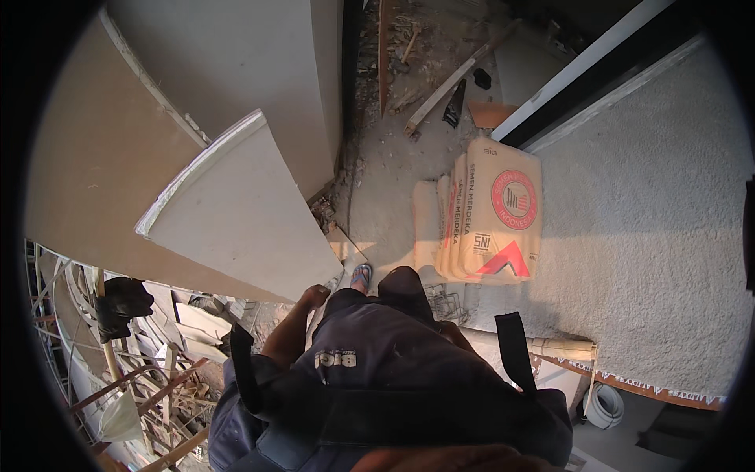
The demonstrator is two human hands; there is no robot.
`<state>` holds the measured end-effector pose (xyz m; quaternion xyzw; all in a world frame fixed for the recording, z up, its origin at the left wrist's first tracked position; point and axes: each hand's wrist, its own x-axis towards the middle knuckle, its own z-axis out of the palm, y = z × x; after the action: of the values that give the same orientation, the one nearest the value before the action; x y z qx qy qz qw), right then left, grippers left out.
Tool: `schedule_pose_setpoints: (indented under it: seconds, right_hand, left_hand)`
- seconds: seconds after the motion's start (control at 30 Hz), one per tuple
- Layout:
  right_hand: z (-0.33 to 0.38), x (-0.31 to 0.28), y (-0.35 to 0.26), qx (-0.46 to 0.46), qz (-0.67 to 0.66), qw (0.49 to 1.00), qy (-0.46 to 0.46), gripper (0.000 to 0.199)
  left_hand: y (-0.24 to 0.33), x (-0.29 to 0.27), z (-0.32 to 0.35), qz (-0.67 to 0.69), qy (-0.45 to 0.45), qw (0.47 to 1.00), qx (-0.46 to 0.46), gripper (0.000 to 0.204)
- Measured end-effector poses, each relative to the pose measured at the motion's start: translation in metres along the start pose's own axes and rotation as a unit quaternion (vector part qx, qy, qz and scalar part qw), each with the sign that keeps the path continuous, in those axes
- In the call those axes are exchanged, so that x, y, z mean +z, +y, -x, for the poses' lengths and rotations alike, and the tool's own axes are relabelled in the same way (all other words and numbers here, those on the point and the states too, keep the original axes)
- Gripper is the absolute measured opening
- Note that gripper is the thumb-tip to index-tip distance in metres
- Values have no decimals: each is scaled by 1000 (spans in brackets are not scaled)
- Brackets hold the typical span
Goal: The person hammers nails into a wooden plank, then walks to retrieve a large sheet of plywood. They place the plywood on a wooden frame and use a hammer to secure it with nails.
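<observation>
My left hand (314, 296) hangs beside my left thigh, close to the lower edge of a pale wedge-shaped panel (240, 208). Its back shows, but its fingers are too hidden to read, and whether it touches the panel I cannot tell. My right forearm (458, 337) reaches forward on the other side of my dark clothing. The right hand itself is mostly hidden, next to a small wire frame (447, 305). Ahead to the right, several tan paper cement bags (503, 212) stand side by side against a rough grey wall (629, 212).
A sandalled foot (362, 275) is on the dusty floor (389, 204). Farther ahead lie a timber length (452, 86) and rubble. Scrap wood and metal rods (169, 338) fill the lower left, with a black bag (123, 307). A white coil (604, 405) sits lower right.
</observation>
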<state>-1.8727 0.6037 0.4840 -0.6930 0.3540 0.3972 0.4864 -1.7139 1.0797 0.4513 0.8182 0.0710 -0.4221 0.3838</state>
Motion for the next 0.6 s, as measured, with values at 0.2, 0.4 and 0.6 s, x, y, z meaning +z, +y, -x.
schedule_pose_setpoints:
  seconds: [0.2, 0.4, 0.6]
  right_hand:
    - [-93, -87, -160, 73, -216, 970, 77, 40]
    - [-226, -151, -277, -102, -48, 992, 59, 28]
    - [-232, -222, -415, 65, -209, 976, -3, 34]
  left_hand:
    - [166, -82, -132, 48, 12, 995, 81, 34]
    - [263, -126, -265, -510, -103, 825, 220, 30]
    - [377, -237, -280, -75, 14, 994, 74, 31]
